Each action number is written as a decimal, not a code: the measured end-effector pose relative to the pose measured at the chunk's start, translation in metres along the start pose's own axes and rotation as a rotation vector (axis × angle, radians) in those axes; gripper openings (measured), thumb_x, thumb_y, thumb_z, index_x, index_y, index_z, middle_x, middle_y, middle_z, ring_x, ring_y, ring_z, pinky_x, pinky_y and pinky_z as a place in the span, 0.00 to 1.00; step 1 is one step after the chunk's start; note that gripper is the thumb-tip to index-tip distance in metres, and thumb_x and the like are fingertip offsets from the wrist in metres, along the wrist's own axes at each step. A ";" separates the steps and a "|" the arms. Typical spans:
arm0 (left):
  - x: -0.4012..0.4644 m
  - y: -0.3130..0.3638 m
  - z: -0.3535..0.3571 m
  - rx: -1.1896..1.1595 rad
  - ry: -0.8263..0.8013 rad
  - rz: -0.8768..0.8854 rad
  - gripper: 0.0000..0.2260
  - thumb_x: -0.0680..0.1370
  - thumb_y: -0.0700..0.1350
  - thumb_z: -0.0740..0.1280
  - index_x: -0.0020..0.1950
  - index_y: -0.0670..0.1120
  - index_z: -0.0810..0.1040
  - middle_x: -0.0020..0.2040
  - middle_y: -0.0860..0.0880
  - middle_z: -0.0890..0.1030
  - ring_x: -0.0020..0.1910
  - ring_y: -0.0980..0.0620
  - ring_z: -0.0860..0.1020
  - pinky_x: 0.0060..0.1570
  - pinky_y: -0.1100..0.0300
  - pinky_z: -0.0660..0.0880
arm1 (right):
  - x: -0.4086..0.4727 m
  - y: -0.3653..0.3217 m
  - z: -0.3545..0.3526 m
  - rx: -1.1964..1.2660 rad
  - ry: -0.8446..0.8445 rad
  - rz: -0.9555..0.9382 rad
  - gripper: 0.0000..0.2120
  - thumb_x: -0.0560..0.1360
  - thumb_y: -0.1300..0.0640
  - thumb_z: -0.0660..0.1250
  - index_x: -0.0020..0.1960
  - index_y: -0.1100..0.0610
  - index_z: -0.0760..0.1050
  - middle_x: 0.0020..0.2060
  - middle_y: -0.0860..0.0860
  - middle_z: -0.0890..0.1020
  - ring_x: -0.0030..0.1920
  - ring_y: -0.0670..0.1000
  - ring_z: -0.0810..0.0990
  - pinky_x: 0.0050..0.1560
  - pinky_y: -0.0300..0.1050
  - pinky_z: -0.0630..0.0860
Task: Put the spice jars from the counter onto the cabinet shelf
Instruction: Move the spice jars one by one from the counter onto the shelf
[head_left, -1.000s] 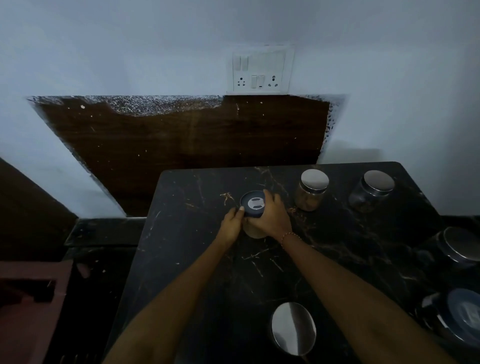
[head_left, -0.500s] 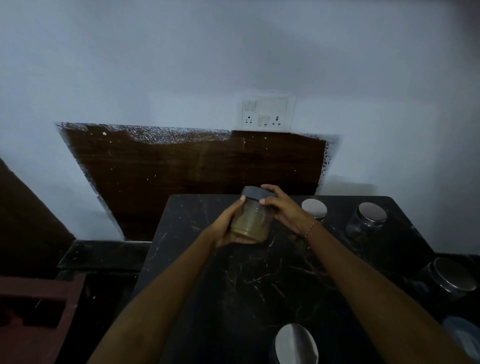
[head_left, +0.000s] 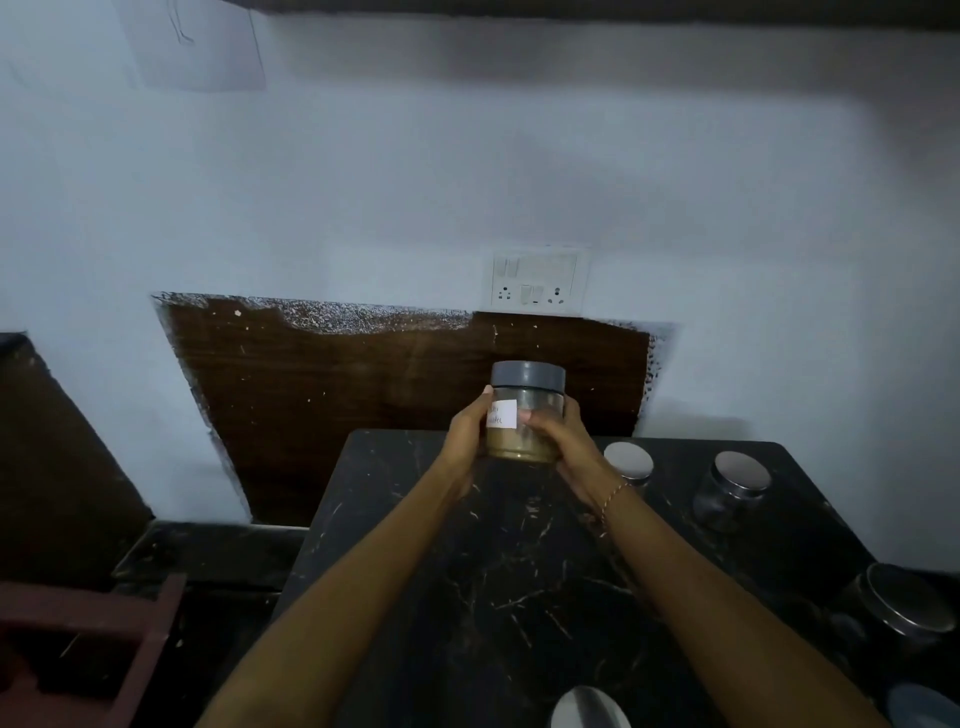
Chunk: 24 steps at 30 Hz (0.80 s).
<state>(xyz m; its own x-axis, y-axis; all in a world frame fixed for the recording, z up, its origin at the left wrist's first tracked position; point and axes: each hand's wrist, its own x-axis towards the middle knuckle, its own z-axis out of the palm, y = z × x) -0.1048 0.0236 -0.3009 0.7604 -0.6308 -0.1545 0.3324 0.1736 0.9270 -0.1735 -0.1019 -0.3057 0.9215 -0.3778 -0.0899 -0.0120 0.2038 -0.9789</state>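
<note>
Now both hands, left (head_left: 465, 434) and right (head_left: 558, 439), clasp the grey-lidded spice jar (head_left: 525, 413) above the bench's (head_left: 519, 597) far edge; smooth glass could slip during the lift.

Open wall (head_left: 467, 182) above the held jar (head_left: 525, 415) leaves free passage upward. Right of it, two steel-lidded jars (head_left: 628, 462) (head_left: 737, 483) stand on the counter (head_left: 493, 597); its left half is unobstructed.

black counter (head_left: 519, 597) veined white — jar (head_left: 525, 415) with grey lid, tan powder, white label; dark brown wall panel (head_left: 363, 395).
</note>
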 end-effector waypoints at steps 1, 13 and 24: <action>-0.001 0.002 -0.001 -0.010 -0.049 -0.032 0.19 0.78 0.60 0.55 0.52 0.50 0.80 0.46 0.47 0.84 0.44 0.52 0.83 0.41 0.57 0.80 | -0.002 -0.002 0.001 0.029 -0.019 0.005 0.40 0.66 0.54 0.73 0.71 0.54 0.55 0.62 0.55 0.72 0.59 0.55 0.75 0.53 0.51 0.77; 0.000 0.026 0.004 -0.065 -0.013 0.098 0.21 0.81 0.56 0.47 0.62 0.48 0.74 0.52 0.46 0.82 0.53 0.49 0.80 0.47 0.56 0.77 | -0.005 -0.052 0.005 -0.291 -0.138 -0.162 0.16 0.78 0.56 0.60 0.64 0.44 0.66 0.56 0.44 0.77 0.57 0.44 0.75 0.51 0.41 0.74; -0.015 0.131 0.035 0.139 0.091 0.495 0.12 0.79 0.44 0.61 0.61 0.42 0.70 0.55 0.46 0.76 0.50 0.53 0.76 0.41 0.64 0.75 | -0.010 -0.152 0.026 -0.491 -0.090 -0.445 0.36 0.71 0.58 0.71 0.72 0.49 0.56 0.69 0.52 0.68 0.66 0.53 0.69 0.63 0.48 0.71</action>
<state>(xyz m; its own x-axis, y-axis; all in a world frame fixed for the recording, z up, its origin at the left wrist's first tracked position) -0.0919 0.0297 -0.1650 0.8554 -0.4289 0.2904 -0.1517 0.3287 0.9322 -0.1704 -0.1059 -0.1513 0.9079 -0.2495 0.3368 0.2214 -0.3966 -0.8909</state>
